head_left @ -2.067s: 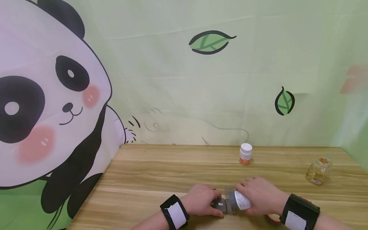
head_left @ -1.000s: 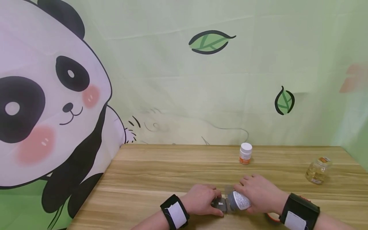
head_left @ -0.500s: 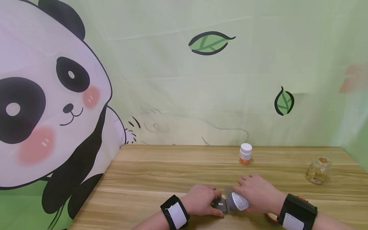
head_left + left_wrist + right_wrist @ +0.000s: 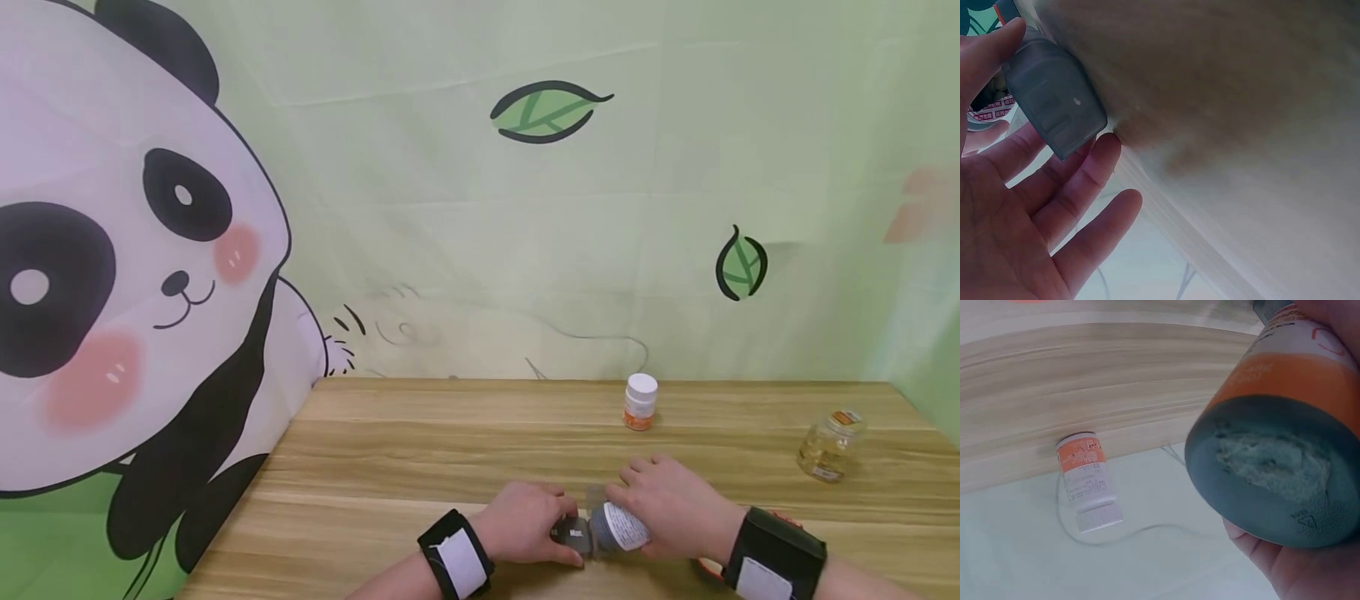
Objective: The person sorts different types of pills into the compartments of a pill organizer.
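Observation:
My left hand [image 4: 521,521] grips a dark grey pill organizer [image 4: 576,533] marked "Mon." on the table, thumb on the near side and fingers on the far side. The left wrist view shows the organizer's rounded end [image 4: 1057,97] between thumb and fingertips. A see-through flap [image 4: 596,497] stands up at its right. My right hand [image 4: 678,504] holds a grey pill bottle [image 4: 626,527] with a white and orange label. The bottle is tipped, its mouth end toward the organizer and its dark base [image 4: 1272,469] facing the right wrist camera. The bottle's mouth is hidden.
A white-capped pill bottle [image 4: 641,402] with an orange band stands near the table's back edge. To the right stands a clear jar [image 4: 831,447] with yellowish contents. A red-edged round thing [image 4: 708,570] lies partly hidden under my right wrist.
My right hand and the tipped bottle have shifted slightly left, bringing the bottle's mouth end nearer the organizer. My left hand and the organizer stay in place.

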Tool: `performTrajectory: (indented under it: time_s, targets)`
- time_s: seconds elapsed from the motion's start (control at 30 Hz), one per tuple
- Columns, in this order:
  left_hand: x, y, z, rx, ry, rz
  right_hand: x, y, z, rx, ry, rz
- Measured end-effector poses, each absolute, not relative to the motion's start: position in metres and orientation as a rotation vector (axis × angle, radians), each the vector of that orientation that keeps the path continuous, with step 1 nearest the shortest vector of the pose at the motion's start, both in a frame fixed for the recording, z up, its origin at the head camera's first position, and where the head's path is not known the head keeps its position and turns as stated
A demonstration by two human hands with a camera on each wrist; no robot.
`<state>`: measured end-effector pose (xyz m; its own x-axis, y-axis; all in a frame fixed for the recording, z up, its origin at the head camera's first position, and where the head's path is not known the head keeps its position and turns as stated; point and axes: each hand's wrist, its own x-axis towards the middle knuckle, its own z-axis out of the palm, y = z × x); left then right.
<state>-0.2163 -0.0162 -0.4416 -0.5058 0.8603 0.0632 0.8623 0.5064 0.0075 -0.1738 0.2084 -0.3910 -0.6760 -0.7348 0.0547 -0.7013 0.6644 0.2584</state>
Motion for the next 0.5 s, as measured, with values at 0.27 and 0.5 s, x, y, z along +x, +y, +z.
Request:
performTrajectory:
  time_s: [0.27, 0.5]
  targets:
    - [-0.2161, -0.0164, -0.4421, -1.532, -2.668, -0.046, -0.1738, 0.2083, -0.3900, 1.177, -2.720, -0.313]
    - [-0.2163, -0.0165, -0.4415, -1.534, -2.679, -0.046, -0.1745, 0.2043, -0.3887, 1.189, -2.707, -0.366]
